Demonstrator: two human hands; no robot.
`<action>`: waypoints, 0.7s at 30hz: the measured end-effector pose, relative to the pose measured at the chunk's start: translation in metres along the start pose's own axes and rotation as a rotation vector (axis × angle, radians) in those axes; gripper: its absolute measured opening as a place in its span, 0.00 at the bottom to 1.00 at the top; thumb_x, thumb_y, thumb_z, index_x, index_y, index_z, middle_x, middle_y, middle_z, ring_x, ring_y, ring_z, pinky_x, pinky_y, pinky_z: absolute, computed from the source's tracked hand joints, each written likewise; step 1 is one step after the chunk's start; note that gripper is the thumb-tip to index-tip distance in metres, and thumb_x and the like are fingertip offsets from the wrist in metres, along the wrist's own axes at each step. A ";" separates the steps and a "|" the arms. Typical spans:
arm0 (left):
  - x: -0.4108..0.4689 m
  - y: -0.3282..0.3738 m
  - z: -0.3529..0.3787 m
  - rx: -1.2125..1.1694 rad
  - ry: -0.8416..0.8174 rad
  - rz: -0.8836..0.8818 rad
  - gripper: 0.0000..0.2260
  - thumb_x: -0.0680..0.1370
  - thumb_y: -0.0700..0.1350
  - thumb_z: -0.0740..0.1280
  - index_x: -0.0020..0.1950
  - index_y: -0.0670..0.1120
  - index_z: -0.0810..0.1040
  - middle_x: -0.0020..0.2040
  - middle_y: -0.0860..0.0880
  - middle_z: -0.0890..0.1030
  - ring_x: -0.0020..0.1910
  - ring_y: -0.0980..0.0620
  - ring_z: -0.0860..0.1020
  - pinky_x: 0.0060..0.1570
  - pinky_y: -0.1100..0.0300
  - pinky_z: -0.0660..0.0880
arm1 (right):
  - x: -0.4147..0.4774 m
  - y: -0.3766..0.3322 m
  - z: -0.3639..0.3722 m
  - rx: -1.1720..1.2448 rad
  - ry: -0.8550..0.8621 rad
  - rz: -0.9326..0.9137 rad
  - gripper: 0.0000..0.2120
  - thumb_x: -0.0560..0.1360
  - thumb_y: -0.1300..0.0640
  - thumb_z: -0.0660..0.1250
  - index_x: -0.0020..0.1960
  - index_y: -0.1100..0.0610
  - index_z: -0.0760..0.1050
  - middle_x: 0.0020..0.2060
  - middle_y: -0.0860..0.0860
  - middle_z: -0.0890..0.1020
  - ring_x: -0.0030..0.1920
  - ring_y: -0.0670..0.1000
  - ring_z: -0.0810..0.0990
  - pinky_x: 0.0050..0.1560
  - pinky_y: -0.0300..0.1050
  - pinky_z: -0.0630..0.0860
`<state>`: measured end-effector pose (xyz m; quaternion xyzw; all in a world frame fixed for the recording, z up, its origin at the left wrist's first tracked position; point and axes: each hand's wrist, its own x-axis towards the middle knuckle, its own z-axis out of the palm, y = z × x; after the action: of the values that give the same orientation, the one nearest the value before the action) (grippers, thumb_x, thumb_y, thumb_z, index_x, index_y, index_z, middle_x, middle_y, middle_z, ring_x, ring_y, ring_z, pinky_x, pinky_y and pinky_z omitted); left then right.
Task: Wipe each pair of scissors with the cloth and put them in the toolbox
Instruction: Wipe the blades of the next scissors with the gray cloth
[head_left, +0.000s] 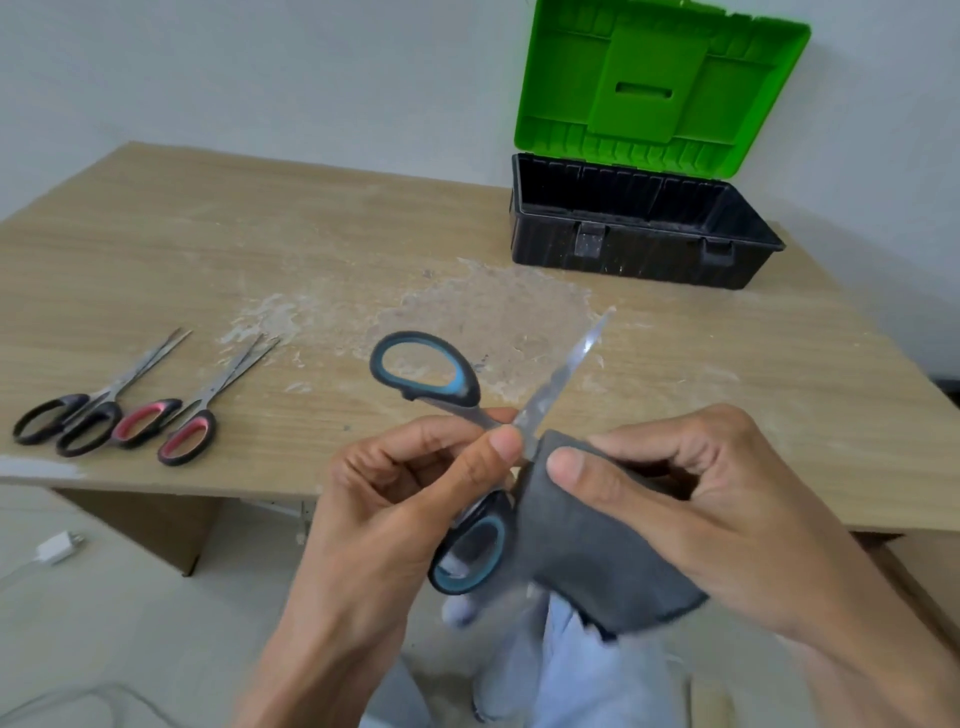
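My left hand (410, 499) pinches a pair of blue-and-black scissors (431, 371) near the pivot, with the blades spread apart. One blade (571, 364) points up and to the right. My right hand (691, 499) grips a dark grey cloth (587, 551) and presses it against the scissors near the base of that blade. A black toolbox (639, 249) with its green lid (660, 83) raised stands at the back right of the table; no scissors show inside it. Two more pairs lie at the table's left: black-handled scissors (67, 423) and red-and-black scissors (171, 428).
The wooden table (311, 249) has a worn, pale patch in its middle. A white charger (57, 548) with a cable lies on the floor at the lower left. A wall stands behind the table. My legs in light trousers show below my hands.
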<state>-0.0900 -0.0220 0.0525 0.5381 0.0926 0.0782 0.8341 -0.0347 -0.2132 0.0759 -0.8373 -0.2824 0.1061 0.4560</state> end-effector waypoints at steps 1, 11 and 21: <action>-0.001 0.000 -0.001 -0.005 0.018 -0.012 0.11 0.62 0.43 0.78 0.35 0.36 0.83 0.32 0.45 0.83 0.31 0.53 0.78 0.32 0.65 0.75 | 0.001 0.001 0.001 0.012 -0.022 0.008 0.25 0.79 0.37 0.68 0.40 0.58 0.87 0.27 0.56 0.78 0.28 0.58 0.72 0.30 0.41 0.65; -0.001 -0.003 0.003 -0.019 0.009 -0.084 0.09 0.64 0.43 0.75 0.36 0.38 0.84 0.37 0.40 0.84 0.38 0.48 0.80 0.40 0.58 0.75 | 0.001 -0.005 -0.007 -0.043 0.003 0.050 0.21 0.75 0.39 0.68 0.43 0.55 0.89 0.20 0.46 0.63 0.23 0.44 0.60 0.27 0.32 0.57; 0.000 -0.007 -0.004 -0.121 0.096 -0.224 0.13 0.62 0.46 0.76 0.40 0.38 0.84 0.40 0.39 0.83 0.40 0.50 0.79 0.36 0.67 0.76 | 0.001 0.000 -0.011 -0.098 -0.021 0.110 0.31 0.75 0.31 0.66 0.41 0.59 0.87 0.32 0.61 0.83 0.34 0.65 0.81 0.36 0.60 0.75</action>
<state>-0.0904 -0.0212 0.0442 0.4686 0.1868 0.0158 0.8633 -0.0297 -0.2205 0.0825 -0.8716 -0.2457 0.1259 0.4049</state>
